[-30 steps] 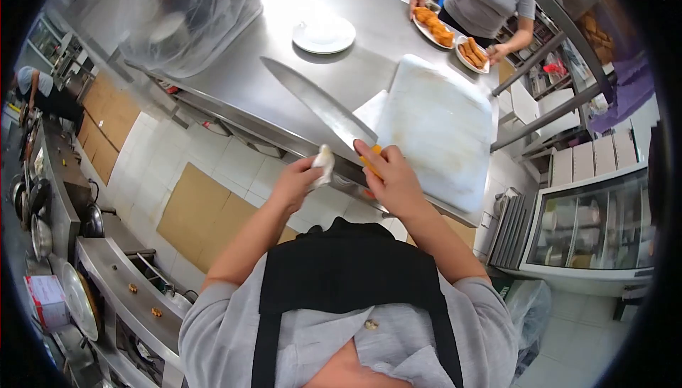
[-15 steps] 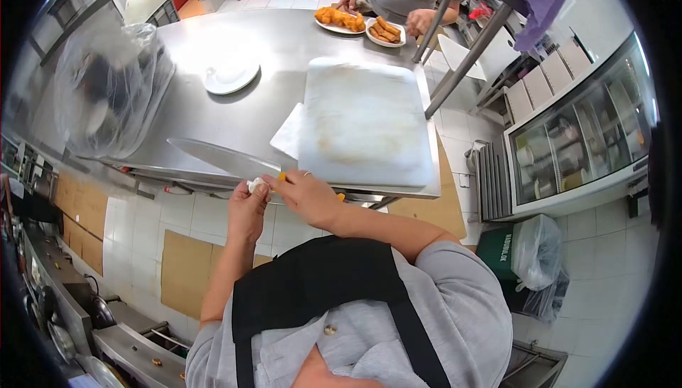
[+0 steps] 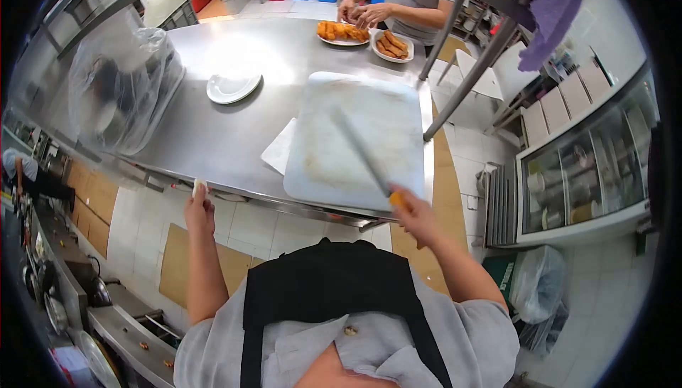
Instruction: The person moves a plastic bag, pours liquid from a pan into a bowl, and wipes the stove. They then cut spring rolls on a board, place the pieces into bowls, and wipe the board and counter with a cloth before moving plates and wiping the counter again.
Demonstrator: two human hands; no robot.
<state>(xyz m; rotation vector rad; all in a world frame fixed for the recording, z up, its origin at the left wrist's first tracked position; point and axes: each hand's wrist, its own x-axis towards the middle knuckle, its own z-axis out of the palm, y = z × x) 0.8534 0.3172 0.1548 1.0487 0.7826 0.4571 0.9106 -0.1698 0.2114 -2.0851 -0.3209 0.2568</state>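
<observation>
My right hand [image 3: 413, 214] is closed round the orange handle of a large knife [image 3: 361, 148]. The blade, blurred by motion, points up and left over the white cutting board [image 3: 327, 175]. My left hand [image 3: 199, 210] pinches a small crumpled white cloth or tissue [image 3: 199, 185] near the table's front edge, well left of the board. Under the board's left edge a white paper [image 3: 278, 148] sticks out. An empty white plate [image 3: 233, 88] lies on the steel table at the left.
Across the steel table [image 3: 192, 128], a co-worker's hands [image 3: 366, 14] touch fried food on a plate [image 3: 344, 42]. Beside it is a bowl of fried rolls [image 3: 392, 47]. A clear plastic bag [image 3: 124, 89] stands at the left. Metal posts [image 3: 472, 75] rise at the right.
My hands have moved apart: the right has carried the knife rightward over the board, the left has moved left with the white cloth or tissue. Both of the co-worker's hands are now at the food.
</observation>
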